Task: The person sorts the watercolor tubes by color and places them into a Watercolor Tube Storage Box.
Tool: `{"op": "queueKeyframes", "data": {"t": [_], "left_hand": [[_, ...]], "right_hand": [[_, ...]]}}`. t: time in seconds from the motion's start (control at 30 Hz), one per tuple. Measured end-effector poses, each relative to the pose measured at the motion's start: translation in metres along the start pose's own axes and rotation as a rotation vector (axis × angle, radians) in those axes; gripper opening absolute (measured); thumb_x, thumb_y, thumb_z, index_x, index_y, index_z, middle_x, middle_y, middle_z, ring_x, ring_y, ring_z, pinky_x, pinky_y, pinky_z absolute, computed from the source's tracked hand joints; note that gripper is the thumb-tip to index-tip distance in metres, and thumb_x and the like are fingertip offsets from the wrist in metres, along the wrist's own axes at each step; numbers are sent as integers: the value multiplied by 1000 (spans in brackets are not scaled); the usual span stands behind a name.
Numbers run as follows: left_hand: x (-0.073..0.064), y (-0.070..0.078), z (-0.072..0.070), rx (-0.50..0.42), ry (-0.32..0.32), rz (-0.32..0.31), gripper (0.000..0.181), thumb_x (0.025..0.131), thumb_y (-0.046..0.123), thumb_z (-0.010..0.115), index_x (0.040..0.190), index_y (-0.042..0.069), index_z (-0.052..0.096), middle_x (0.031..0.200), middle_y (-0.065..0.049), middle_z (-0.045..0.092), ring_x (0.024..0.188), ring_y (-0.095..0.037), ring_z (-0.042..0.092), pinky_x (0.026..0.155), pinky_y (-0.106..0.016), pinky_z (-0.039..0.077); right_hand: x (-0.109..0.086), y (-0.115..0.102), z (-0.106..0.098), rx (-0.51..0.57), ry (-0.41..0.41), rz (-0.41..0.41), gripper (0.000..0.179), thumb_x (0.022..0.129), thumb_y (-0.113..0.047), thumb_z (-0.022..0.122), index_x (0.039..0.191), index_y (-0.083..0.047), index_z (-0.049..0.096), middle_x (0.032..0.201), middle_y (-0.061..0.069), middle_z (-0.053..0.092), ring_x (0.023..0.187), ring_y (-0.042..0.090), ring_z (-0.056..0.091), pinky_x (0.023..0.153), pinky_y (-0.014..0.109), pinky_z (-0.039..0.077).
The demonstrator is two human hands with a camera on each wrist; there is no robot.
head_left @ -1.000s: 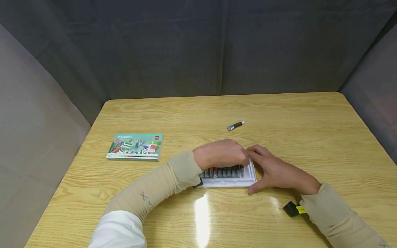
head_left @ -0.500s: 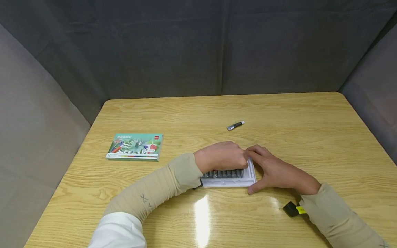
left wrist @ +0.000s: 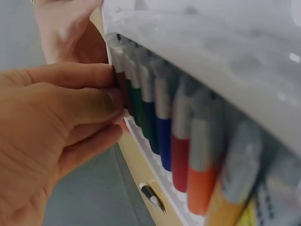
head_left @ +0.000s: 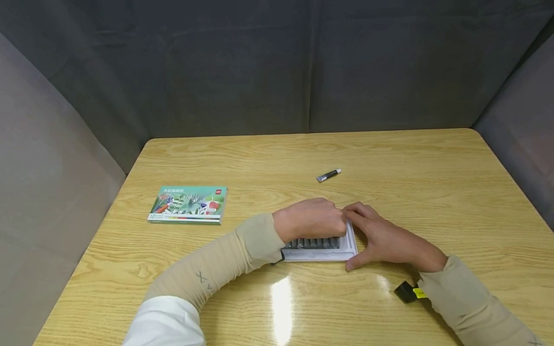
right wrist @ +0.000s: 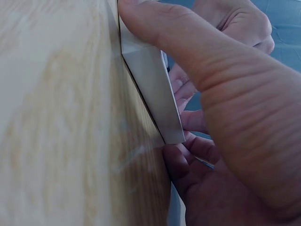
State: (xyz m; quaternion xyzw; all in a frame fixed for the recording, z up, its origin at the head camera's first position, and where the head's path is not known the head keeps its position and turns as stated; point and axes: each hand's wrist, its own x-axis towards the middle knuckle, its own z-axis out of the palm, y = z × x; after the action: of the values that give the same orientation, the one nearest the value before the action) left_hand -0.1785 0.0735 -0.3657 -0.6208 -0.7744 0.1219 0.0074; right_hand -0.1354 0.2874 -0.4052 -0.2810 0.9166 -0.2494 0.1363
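Observation:
A white plastic tray (head_left: pixel 351 249) lies on the table with a row of paint tubes (head_left: pixel 315 243) in it. Reaching over the tray's right part, my left hand (head_left: pixel 312 220) covers the tubes' far ends. In the left wrist view its thumb and fingers pinch a brown paint tube (left wrist: pixel 123 92) at the end of the row; green, blue, red, orange and yellow ones stand alongside. My right hand (head_left: pixel 383 240) grips the tray's right end, thumb at the near corner, fingers at the far corner. The right wrist view shows its thumb along the tray's side wall (right wrist: pixel 153 89).
One loose black-and-silver paint tube (head_left: pixel 329 175) with a white cap lies beyond the tray. On the left is a flat green illustrated paint box (head_left: pixel 188 205). Dark cloth (head_left: pixel 229 72) hangs behind the wooden table (head_left: pixel 242 158).
My left hand has come slightly nearer over the tray, and the tubes' coloured bands seen earlier are now hidden beneath it. The right hand has stayed put.

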Motion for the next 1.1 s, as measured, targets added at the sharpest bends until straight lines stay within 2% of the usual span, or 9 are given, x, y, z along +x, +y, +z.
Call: {"op": "queueKeyframes", "data": {"t": [0.2, 0.33, 0.57, 0.67, 0.8, 1.0, 1.1], "left_hand": [[-1, 0, 0, 18, -1, -1, 30, 110, 22, 48, 98, 21, 76, 87, 8, 73, 64, -6, 43, 60, -22, 42], [-1, -1, 0, 17, -12, 2, 30, 110, 22, 48, 98, 21, 76, 88, 8, 74, 64, -6, 44, 61, -22, 45], [-3, -4, -6, -89, -104, -13, 26, 108, 22, 52, 103, 22, 78, 97, 8, 77, 73, -7, 61, 71, -25, 55], [-4, -5, -7, -111, -117, -12, 26, 109, 22, 52, 105, 22, 78, 100, 7, 78, 77, -8, 67, 72, -27, 57], [-5, -5, -6, -97, -104, -5, 28, 109, 22, 51, 103, 22, 78, 99, 7, 78, 75, -8, 66, 69, -26, 56], [-8, -6, -4, -105, -67, -2, 28, 109, 22, 51, 101, 22, 78, 96, 7, 77, 69, -6, 56, 65, -24, 51], [-8, -6, -4, -108, -56, 0, 27, 109, 22, 51, 102, 22, 78, 96, 7, 78, 70, -6, 57, 65, -24, 52]], "right_hand": [[0, 0, 0, -5, -4, 4, 117, 65, -71, 86, 152, -5, 45, 150, 8, 42, 137, 29, 46, 110, 55, 47], [0, 0, 1, -8, -7, 2, 118, 66, -70, 86, 153, -4, 43, 151, 10, 41, 139, 31, 45, 110, 56, 47], [1, 0, 1, -4, -1, -12, 119, 65, -70, 86, 154, -6, 42, 148, 8, 43, 135, 29, 47, 108, 55, 48], [2, 1, 2, -8, 2, -16, 118, 65, -71, 86, 154, -7, 43, 146, 6, 44, 134, 27, 48, 108, 54, 48], [2, 1, 2, -9, 1, -11, 118, 65, -72, 85, 154, -7, 43, 147, 6, 43, 135, 27, 48, 108, 54, 48], [2, 2, 2, -5, -7, -5, 118, 65, -72, 85, 156, -10, 41, 147, 6, 43, 136, 27, 47, 108, 54, 48], [2, 3, 2, -4, -6, -2, 118, 65, -73, 85, 155, -11, 42, 147, 5, 44, 136, 27, 47, 109, 54, 47]]}}
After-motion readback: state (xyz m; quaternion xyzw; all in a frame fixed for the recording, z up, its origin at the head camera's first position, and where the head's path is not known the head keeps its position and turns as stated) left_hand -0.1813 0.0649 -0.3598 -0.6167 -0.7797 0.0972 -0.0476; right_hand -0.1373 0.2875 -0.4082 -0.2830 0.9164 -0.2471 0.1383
